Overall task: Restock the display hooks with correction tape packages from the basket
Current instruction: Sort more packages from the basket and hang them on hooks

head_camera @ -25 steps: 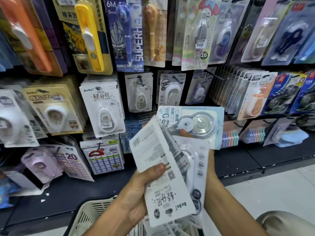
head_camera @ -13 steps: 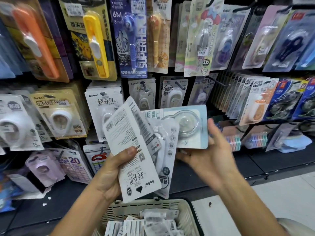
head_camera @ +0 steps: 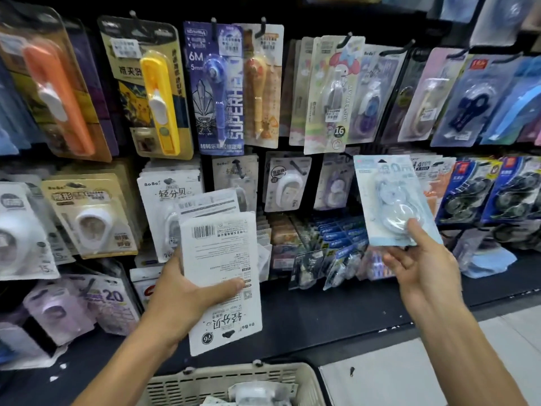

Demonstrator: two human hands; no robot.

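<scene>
While left hand [head_camera: 187, 300] grips white backs-out packages [head_camera: 222, 276] — pale-blue package [head_camera: 392, 200] pinched right.

"BoBo" and "76", upside down, on white pack [head_camera: 222, 276]; "BoBo" on hanging white pack [head_camera: 164, 200]; "6M 5mm", "SUPERHE" on blue card [head_camera: 215, 89]; "16" on pastel card [head_camera: 333, 98]; "20" on lilac pack [head_camera: 112, 300]

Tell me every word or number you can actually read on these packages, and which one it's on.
"6M", "5mm", "SUPERHE": dark blue package.
"16", "MY MELODY": pastel package.
"BoBo": white hanging package.
"BoBo", "76", upside down: white package held by the left hand.
"20": lilac package.
The light blue package in the right hand is blurred; price stickers are too small.
</scene>
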